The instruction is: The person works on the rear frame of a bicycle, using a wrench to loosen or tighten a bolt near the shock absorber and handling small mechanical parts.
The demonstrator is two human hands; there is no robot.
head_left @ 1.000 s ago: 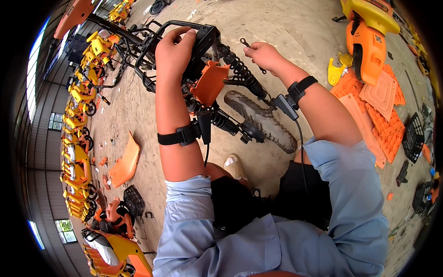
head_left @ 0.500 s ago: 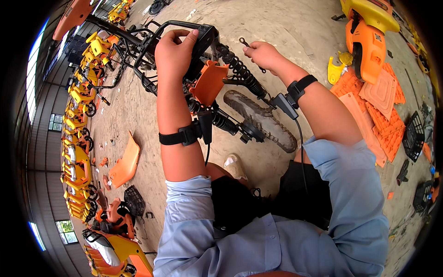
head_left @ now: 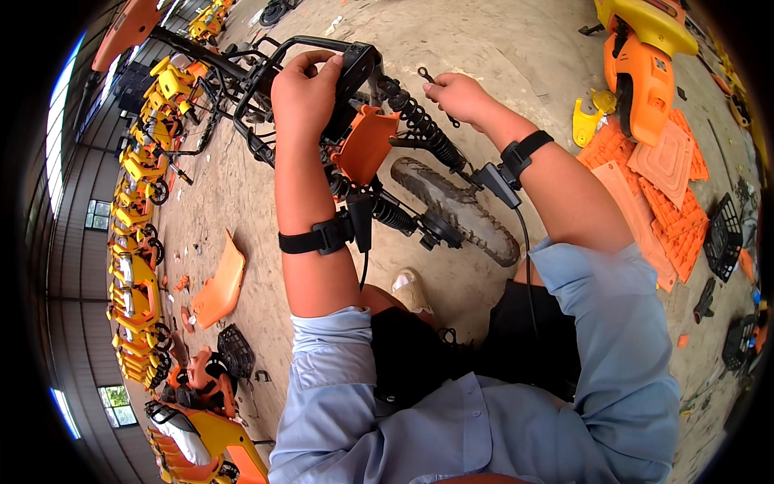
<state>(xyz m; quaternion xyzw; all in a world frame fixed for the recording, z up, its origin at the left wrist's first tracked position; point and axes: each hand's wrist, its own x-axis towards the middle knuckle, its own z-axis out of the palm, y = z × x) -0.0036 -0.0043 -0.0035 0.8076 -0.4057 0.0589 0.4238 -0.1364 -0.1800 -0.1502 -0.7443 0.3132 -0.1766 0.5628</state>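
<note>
A stripped scooter's black tubular frame [head_left: 297, 40] stands in front of me. My left hand [head_left: 303, 95] is at its top rear end, thumb and fingers curled together beside the black plate [head_left: 355, 71]; whatever they pinch is hidden. To the right, my right hand [head_left: 461, 97] grips a dark wrench [head_left: 427, 77], whose ring end sticks out past the fingers, held apart from the frame. Below the hands are an orange fender panel [head_left: 368, 145], a coil-spring shock absorber [head_left: 421, 121] and a dusty rear wheel [head_left: 459, 211].
Rows of yellow scooters [head_left: 133, 282] line the left wall. An orange panel [head_left: 219, 282] lies on the floor at left. At right are an orange and yellow scooter body [head_left: 645, 77], stacked orange panels [head_left: 665, 173] and a black basket [head_left: 722, 236].
Almost nothing differs. The right hand and wrench have shifted very slightly; the left hand stays at the same spot on the frame.
</note>
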